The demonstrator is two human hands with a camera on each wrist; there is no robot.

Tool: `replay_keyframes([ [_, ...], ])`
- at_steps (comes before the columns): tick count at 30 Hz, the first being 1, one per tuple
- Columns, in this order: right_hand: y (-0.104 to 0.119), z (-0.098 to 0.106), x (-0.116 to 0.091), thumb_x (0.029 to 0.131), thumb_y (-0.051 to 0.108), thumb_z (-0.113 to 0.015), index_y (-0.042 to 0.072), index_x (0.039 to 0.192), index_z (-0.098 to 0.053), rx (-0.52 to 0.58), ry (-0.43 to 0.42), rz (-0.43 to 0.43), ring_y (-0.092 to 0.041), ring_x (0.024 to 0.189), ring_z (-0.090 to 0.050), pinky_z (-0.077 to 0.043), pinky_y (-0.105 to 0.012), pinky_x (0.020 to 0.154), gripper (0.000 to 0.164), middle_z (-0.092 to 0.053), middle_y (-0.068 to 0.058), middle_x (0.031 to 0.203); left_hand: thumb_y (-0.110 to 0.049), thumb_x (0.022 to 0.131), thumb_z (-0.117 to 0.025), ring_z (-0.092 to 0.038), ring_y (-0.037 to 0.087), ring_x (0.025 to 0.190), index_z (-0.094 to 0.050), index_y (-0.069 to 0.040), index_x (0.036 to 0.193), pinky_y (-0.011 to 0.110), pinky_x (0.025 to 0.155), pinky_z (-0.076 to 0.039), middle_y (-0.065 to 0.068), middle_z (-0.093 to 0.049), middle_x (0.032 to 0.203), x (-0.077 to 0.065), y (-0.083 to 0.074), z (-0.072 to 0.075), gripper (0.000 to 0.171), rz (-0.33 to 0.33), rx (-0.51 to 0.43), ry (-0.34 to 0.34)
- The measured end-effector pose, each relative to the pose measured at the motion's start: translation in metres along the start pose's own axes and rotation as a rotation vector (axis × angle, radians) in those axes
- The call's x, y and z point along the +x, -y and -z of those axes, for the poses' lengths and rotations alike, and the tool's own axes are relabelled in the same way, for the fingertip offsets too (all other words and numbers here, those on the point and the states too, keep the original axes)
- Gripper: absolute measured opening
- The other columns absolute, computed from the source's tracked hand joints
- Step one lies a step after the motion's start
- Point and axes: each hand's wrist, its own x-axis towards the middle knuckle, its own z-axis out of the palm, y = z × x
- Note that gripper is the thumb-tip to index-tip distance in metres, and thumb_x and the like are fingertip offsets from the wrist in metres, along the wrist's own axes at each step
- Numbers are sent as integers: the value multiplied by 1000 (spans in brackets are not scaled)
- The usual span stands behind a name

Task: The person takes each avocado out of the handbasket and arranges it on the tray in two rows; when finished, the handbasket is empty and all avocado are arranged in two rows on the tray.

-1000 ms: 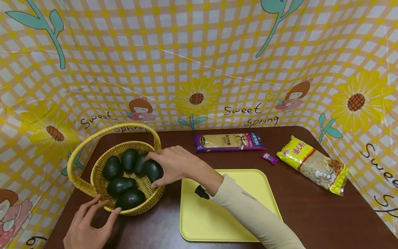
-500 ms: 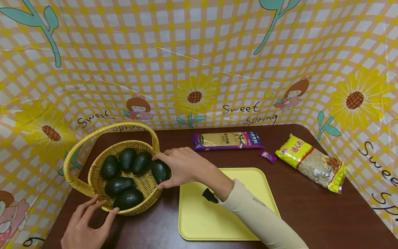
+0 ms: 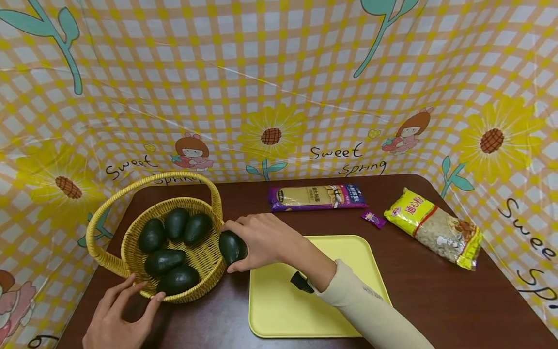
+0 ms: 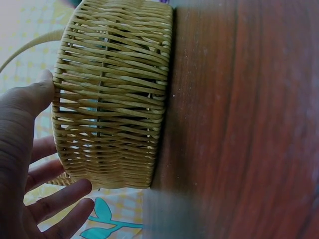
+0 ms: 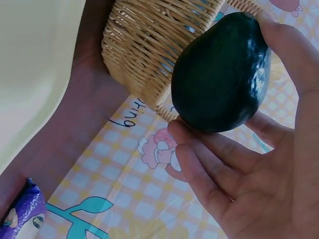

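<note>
A dark green avocado [image 3: 232, 248] is held in my right hand [image 3: 263, 242], between thumb and fingers, just beyond the right rim of a yellow wicker basket [image 3: 205, 290]. Up close in the right wrist view, the glossy avocado [image 5: 219, 74] overlaps the basket's woven side. Several more avocados [image 3: 163, 262] lie inside the basket. My left hand [image 3: 117, 315] is at the near-left rim with spread fingers, its thumb and fingertips touching the edge. From the left wrist, the thumb [image 4: 42, 92] meets the rim while the lower fingers extend loosely along the basket's side.
A yellow tray [image 3: 279, 315] lies on the dark wooden table under the right forearm. Behind it are a purple pasta packet [image 3: 316, 197], a small purple sachet [image 3: 373, 219] and a yellow bag of macaroni [image 3: 436, 230]. A checked cloth [image 3: 270, 58] stands around the back and sides.
My right hand has lifted the avocado out of the basket and carried it rightward past the rim. The left hand has stayed at the basket's edge.
</note>
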Motion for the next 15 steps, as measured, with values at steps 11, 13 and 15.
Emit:
replay_keyframes([
  [11, 5, -2, -24, 82, 75, -81, 24, 137, -63, -21, 58, -73, -19, 87, -74, -58, -33, 66, 77, -77, 2, 109, -22, 70, -102, -72, 38, 92, -84, -3, 106, 28, 82, -45, 19, -76, 120, 1, -4, 1, 45, -3, -6, -5],
  [13, 6, -2, -27, 82, 75, -81, 24, 137, -63, -14, 65, -79, -18, 86, -73, -57, -33, 65, 77, -76, 3, 108, -23, 69, -103, -72, 38, 92, -84, -3, 107, 26, 81, -44, 19, -77, 120, 1, -3, 1, 46, -4, -4, -7],
  [15, 6, -2, -30, 82, 75, -81, 25, 137, -63, -4, 71, -83, -17, 85, -73, -57, -32, 65, 77, -76, 3, 108, -23, 69, -103, -72, 37, 92, -84, -4, 106, 26, 81, -44, 18, -77, 120, 1, -3, 1, 45, 3, -4, -11],
])
